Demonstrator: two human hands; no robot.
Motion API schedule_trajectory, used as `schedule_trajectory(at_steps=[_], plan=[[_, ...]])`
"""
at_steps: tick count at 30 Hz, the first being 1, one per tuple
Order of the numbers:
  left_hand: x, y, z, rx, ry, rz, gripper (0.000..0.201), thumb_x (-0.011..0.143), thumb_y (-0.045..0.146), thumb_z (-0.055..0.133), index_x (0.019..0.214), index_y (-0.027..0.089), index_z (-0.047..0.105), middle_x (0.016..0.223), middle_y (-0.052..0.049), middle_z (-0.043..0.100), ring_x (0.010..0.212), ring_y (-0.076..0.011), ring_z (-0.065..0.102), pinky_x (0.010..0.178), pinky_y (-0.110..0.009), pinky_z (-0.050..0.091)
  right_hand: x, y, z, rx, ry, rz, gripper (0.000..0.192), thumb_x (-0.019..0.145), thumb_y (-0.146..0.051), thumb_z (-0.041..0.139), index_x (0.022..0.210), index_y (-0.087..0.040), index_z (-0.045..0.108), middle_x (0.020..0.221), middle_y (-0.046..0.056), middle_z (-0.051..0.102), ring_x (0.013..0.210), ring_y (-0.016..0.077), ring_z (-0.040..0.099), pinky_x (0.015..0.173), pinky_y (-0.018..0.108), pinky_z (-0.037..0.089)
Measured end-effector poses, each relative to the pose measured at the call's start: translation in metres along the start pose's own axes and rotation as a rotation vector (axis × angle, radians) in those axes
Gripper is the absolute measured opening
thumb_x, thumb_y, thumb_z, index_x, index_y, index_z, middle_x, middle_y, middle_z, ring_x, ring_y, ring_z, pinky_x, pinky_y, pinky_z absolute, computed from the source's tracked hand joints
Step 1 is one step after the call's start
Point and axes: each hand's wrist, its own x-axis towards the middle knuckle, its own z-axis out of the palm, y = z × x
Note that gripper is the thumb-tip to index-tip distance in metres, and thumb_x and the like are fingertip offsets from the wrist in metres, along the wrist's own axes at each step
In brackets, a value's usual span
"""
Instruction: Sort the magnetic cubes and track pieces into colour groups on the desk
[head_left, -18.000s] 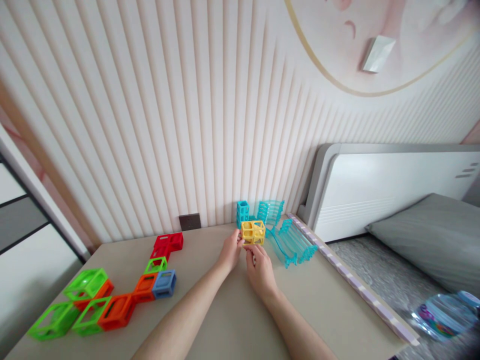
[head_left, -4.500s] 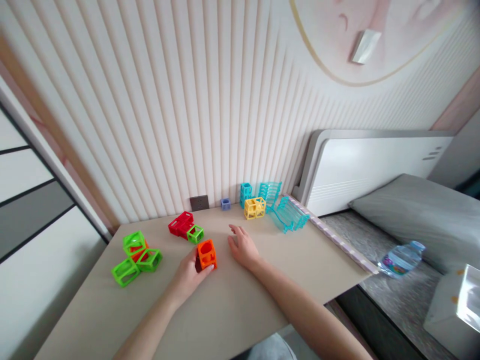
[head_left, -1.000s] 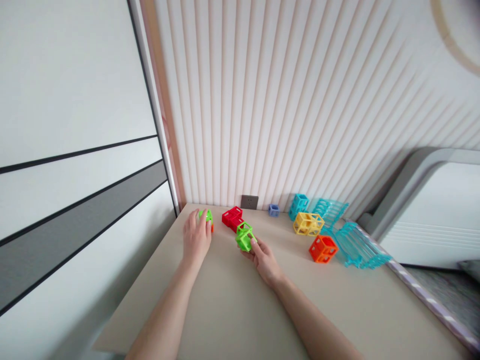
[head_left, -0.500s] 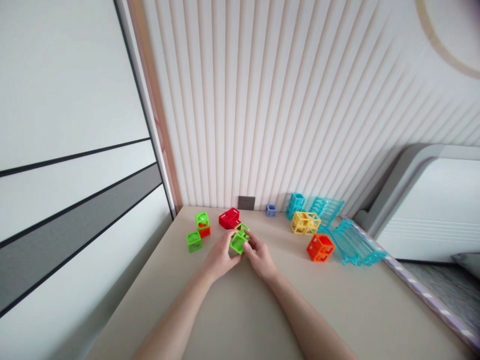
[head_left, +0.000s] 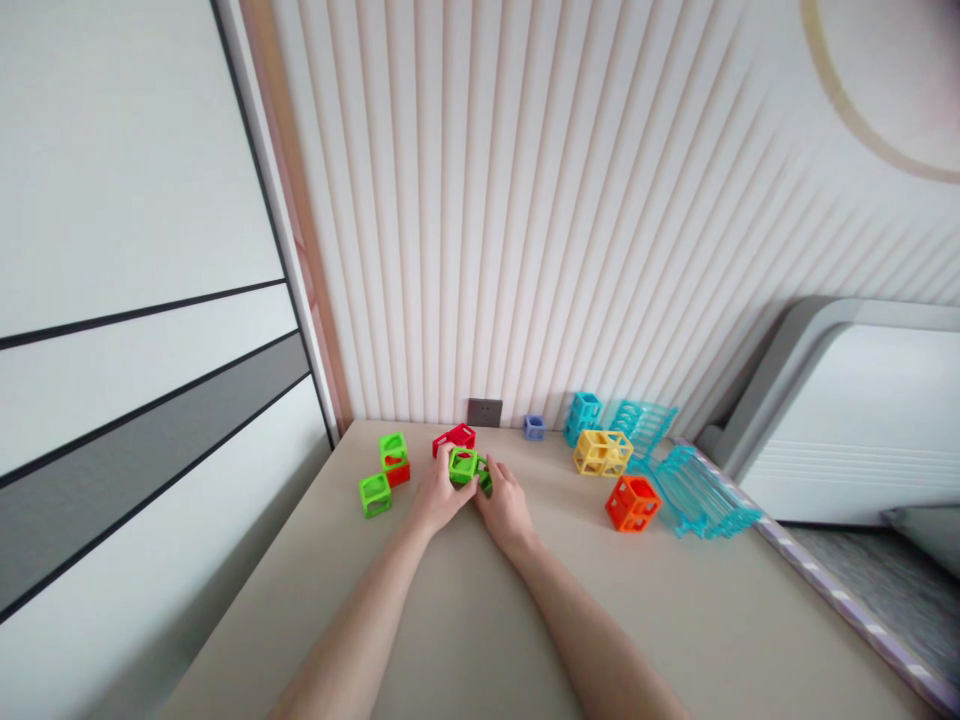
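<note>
Left hand (head_left: 437,497) and right hand (head_left: 504,503) pinched green cube (head_left: 463,465) together, near table's (head_left: 465,640) back edge | light, stiff open frame, probably best gripped by its bars.

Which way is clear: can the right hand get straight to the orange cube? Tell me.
Probably yes. The right hand is busy on the green cube, but only bare tabletop lies between it and the orange cube.

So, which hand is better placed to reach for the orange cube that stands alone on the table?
Probably the right hand. The orange cube stands to its right with bare table between. The left hand is farther and would cross over. Both hands hold green cubes.
</note>
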Motion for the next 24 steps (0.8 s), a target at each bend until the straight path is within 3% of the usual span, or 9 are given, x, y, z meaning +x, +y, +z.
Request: schedule_trajectory(at_steps=[4, 9, 12, 18, 24], plan=[[0.000, -0.005, -0.001, 0.039, 0.041, 0.011, 0.049, 0.082, 0.033, 0.068, 0.123, 0.022, 0.042, 0.104, -0.008, 0.069, 0.091, -0.0256, 0.070, 0.079, -0.039, 0.058, -0.002, 0.010, -0.007, 0.132, 0.158, 0.145, 0.051, 0.084, -0.022, 0.056, 0.134, -0.017, 0.057, 0.118, 0.015, 0.065, 0.102, 0.0272, 0.066, 0.092, 0.037, 0.051], [-0.003, -0.007, -0.002, 0.032, 0.085, 0.052, 0.053, 0.082, 0.036, 0.071, 0.123, 0.021, 0.042, 0.116, -0.015, 0.066, 0.108, -0.0305, 0.067, 0.091, -0.047, 0.055, -0.012, 0.023, -0.027, 0.637, 0.292, 0.290, 0.057, 0.080, -0.041, 0.066, 0.130, -0.016, 0.056, 0.114, 0.013, 0.067, 0.094, 0.0256, 0.067, 0.084, 0.039, 0.055], [-0.008, 0.000, -0.003, -0.046, 0.094, 0.091, 0.054, 0.080, 0.037, 0.076, 0.121, 0.022, 0.044, 0.119, -0.014, 0.065, 0.112, -0.0308, 0.065, 0.095, -0.048, 0.053, -0.025, 0.021, -0.040, 0.893, 0.292, 0.329, 0.055, 0.075, -0.044, 0.074, 0.121, -0.018, 0.060, 0.109, 0.010, 0.069, 0.094, 0.0250, 0.067, 0.086, 0.039, 0.055], [-0.012, 0.008, 0.003, -0.155, 0.080, 0.060, 0.055, 0.080, 0.039, 0.077, 0.120, 0.023, 0.042, 0.108, -0.011, 0.068, 0.095, -0.0263, 0.071, 0.080, -0.040, 0.058, -0.035, 0.008, -0.049, 1.337, 0.271, 0.435, 0.038, 0.067, -0.039, 0.084, 0.095, -0.021, 0.067, 0.099, 0.003, 0.070, 0.095, 0.0205, 0.067, 0.094, 0.040, 0.054], [-0.013, 0.012, 0.000, -0.149, 0.143, 0.156, 0.057, 0.085, 0.040, 0.072, 0.130, 0.021, 0.043, 0.120, -0.014, 0.064, 0.109, -0.0275, 0.066, 0.093, -0.044, 0.054, -0.032, 0.002, -0.057, 1.501, 0.165, 0.440, 0.034, 0.072, -0.038, 0.083, 0.099, -0.022, 0.070, 0.107, 0.004, 0.072, 0.098, 0.0212, 0.068, 0.096, 0.041, 0.054]])
